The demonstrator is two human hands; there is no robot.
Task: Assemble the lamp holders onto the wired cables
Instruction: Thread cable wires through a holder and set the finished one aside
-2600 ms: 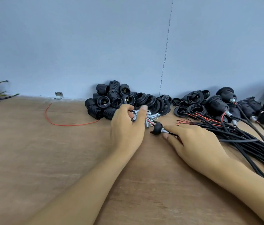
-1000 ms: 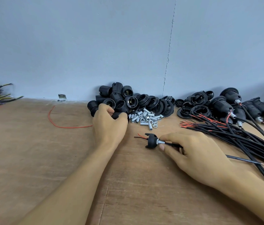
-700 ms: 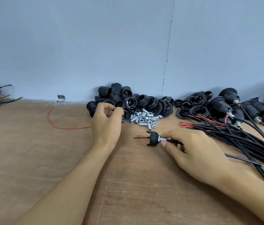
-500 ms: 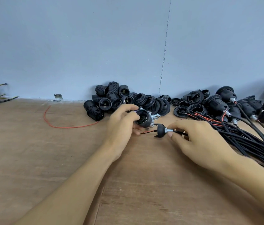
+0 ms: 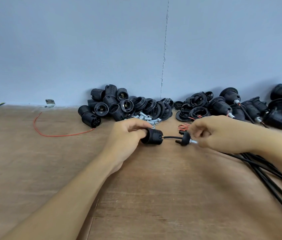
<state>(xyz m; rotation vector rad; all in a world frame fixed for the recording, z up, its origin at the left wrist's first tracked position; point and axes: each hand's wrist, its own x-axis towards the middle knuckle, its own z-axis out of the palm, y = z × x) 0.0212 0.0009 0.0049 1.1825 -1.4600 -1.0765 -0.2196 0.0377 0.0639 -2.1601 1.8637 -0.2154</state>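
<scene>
A: Room to move?
B: Bare wooden table (image 5: 32, 170) near and left of both hands; far edge blocked by the pile of black holders (image 5: 112, 104) against the blue wall (image 5: 84, 40); cable bundle (image 5: 266, 174) crowds the right side, passing under the right forearm.
A: Work piece?
B: lamp holder (image 5: 153, 138) mid-table, low over the wood, contact unclear; long axis left-right, narrow end pointing right at the cap (image 5: 185, 138); a short black wire (image 5: 171, 137) bridges them; left hand (image 5: 128, 135) has fingers curled round the holder; right hand (image 5: 218, 134) has fingers curled, pinching the threaded metal tube (image 5: 193, 141) behind the cap.
A: Else?
B: loose metal tubes (image 5: 147, 117) just beyond the hands; red wire (image 5: 58, 135) lying left.
</scene>
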